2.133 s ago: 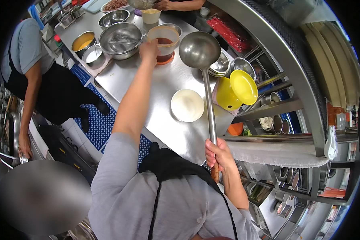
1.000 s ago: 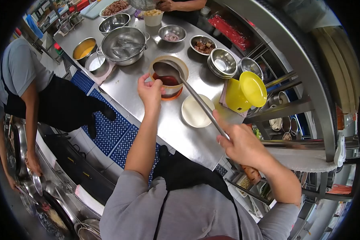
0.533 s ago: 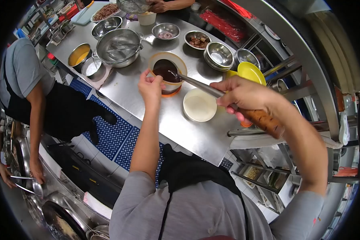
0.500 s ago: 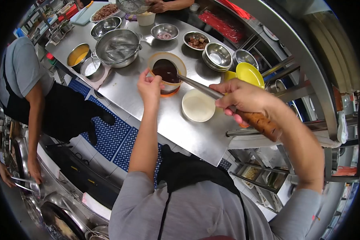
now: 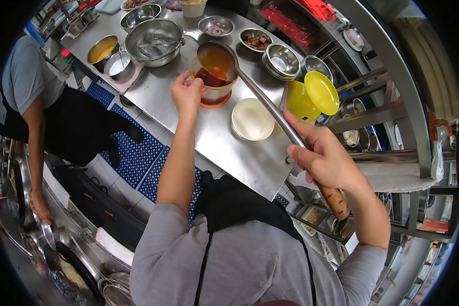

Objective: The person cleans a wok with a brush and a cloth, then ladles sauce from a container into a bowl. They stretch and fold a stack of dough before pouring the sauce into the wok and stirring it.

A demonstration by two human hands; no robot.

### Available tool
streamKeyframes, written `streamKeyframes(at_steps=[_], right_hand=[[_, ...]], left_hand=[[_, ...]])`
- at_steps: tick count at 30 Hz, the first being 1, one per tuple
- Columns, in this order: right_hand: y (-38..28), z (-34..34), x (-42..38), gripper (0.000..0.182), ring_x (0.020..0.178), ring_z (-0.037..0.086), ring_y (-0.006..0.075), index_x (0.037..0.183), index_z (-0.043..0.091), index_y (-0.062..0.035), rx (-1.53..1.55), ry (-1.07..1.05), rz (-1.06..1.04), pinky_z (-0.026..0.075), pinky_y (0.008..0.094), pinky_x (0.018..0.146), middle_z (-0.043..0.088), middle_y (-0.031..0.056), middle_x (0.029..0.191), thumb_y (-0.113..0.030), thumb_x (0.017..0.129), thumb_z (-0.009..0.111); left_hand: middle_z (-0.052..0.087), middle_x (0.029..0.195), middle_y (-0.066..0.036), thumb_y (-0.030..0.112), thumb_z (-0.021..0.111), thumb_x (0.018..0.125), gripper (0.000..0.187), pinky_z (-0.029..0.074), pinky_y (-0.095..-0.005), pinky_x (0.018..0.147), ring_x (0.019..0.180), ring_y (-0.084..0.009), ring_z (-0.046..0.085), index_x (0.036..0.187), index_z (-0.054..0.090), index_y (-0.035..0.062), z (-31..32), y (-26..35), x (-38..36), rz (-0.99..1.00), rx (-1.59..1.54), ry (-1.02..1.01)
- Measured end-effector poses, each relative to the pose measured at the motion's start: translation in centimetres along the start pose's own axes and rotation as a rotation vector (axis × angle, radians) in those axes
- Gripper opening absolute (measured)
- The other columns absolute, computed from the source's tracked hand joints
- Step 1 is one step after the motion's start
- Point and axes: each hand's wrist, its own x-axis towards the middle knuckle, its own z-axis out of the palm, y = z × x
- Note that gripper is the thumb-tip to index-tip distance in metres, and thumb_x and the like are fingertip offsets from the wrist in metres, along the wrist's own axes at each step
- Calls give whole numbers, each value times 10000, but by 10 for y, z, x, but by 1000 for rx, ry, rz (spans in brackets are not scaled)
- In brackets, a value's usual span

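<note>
A long ladle with a wooden grip is held in my right hand, fingers closed around the handle. Its bowl is tilted over the mouth of a translucent plastic tub, with brown liquid at its lower edge. Dark brown liquid shows inside the tub, which has an orange base. My left hand pinches the tub's near left rim between thumb and fingers. Just right of this tub stands a white tub, pale inside. Beyond it is a yellow container with a round yellow top.
A large strainer over a pot, a pot of orange liquid, and a pot of white contents stand left. Farther back are bowls of meat chunks and sliced onion. Stacked steel bowls stand right. A co-worker stands left by the stove.
The ladle's bowl has risen out of the tub and tipped over it, while my right hand has moved down along with the handle. My left hand stays at the rim.
</note>
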Motion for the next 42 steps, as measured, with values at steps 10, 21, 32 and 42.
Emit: streamKeyframes(at_steps=[10, 21, 32, 42], right_hand=[[-28, -9, 34, 431, 464, 601, 209, 1272, 493, 107, -304, -136, 36, 515, 361, 465, 602, 146, 672, -95, 900, 571], [5, -23, 30, 515, 388, 502, 97, 1449, 428, -8, 463, -236, 193, 430, 257, 332, 537, -1, 643, -130, 964, 553], [22, 19, -20, 643, 494, 458, 53, 1525, 347, -55, 160, -18, 24, 422, 215, 424, 511, -26, 661, -68, 934, 600], [-4, 6, 5, 528, 602, 615, 324, 1380, 489, 44, -566, 24, -300, 514, 430, 652, 600, 254, 728, -87, 878, 588]], left_hand=[[640, 736, -71, -44, 634, 800, 452, 514, -227, 491, 537, -110, 592, 1237, 568, -137, -14, 0, 3, 26, 59, -109], [674, 769, -76, -9, 646, 790, 438, 509, -224, 522, 567, -101, 615, 1217, 622, -103, -16, 5, 14, 55, 90, -180], [696, 808, -87, 16, 662, 795, 404, 542, -233, 521, 579, -116, 646, 1183, 645, -94, -32, 3, 3, 16, 73, -62], [648, 750, -68, -12, 615, 820, 383, 551, -228, 535, 572, -112, 618, 1187, 626, -120, -35, 15, -4, 27, 112, -111]])
